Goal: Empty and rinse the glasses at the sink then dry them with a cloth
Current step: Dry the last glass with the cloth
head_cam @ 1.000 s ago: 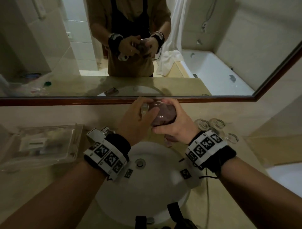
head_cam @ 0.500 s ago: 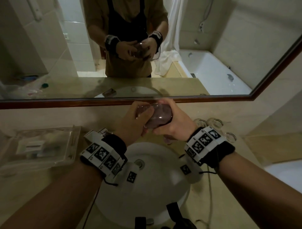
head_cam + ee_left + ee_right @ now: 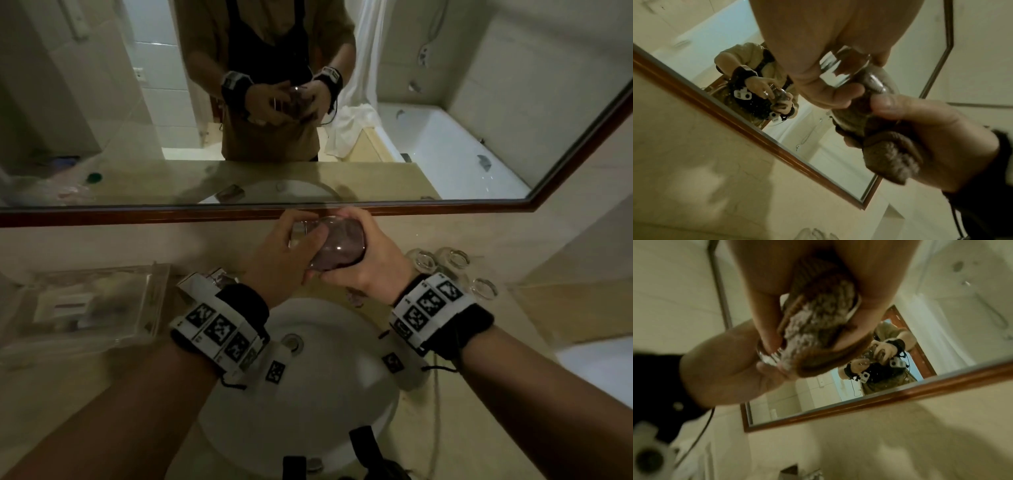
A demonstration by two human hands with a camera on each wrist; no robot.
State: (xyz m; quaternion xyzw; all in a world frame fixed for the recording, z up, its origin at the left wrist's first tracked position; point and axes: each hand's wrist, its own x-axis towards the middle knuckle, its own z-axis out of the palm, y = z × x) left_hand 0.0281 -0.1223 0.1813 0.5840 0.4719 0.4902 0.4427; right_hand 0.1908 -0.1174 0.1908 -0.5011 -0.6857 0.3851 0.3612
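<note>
Above the sink (image 3: 239,428), our left hand (image 3: 274,263) grips the glass (image 3: 337,248); right hand (image 3: 368,263) holds the cloth (image 3: 888,155) stuffed inside. Fragile, slippery: hold by the base.

Your hands work over the sink (image 3: 342,394), and its white bowl lies open beneath them. To your right, a cluster of upturned glasses (image 3: 452,265) crowds the back of the surface (image 3: 496,428) near the right wrist. To your left, a clear plastic tray (image 3: 85,305) takes up the surface beside the bowl. Straight ahead, the wall and the mirror frame (image 3: 137,216) close off any reach forward.
</note>
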